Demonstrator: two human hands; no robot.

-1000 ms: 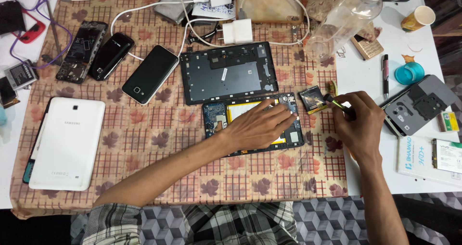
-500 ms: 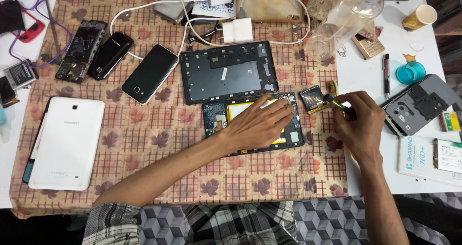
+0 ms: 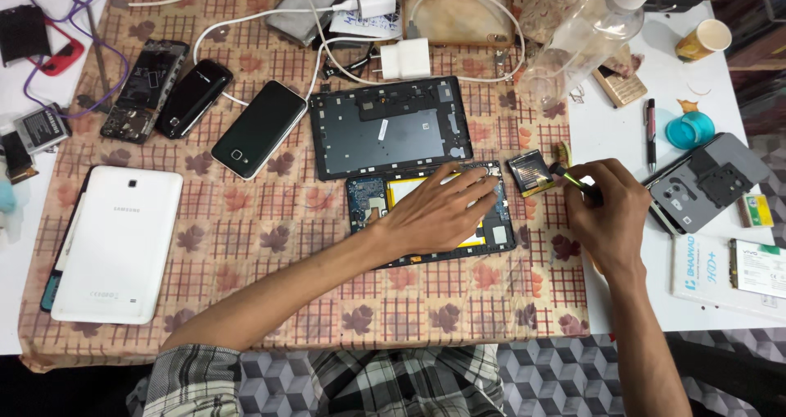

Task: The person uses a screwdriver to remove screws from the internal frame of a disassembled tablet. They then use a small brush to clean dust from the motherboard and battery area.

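Head view: left hand [image 3: 438, 212] flat, fingers spread, pressing opened tablet [image 3: 366, 201] at table centre. Right hand [image 3: 607, 212] pinches small brush [image 3: 567, 174] (bristles on a loose square part [image 3: 528, 174]), just right of tablet. Back cover [image 3: 389, 130] above.

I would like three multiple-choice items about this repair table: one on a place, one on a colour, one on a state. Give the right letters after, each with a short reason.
1. Where does the left hand rest?
A. on the opened tablet
B. on the white tablet
C. on the paper cup

2. What colour is the small round lid beside the pen?
A. red
B. teal
C. black

3. How is the tablet under the left hand?
A. closed, screen up
C. wrapped in a box
B. open, back cover off, inner parts showing

Answers: 1 A, the palm lies flat on it. 2 B, it shows teal on the white table. 3 B, battery and circuit board are bare, and the cover lies just behind.
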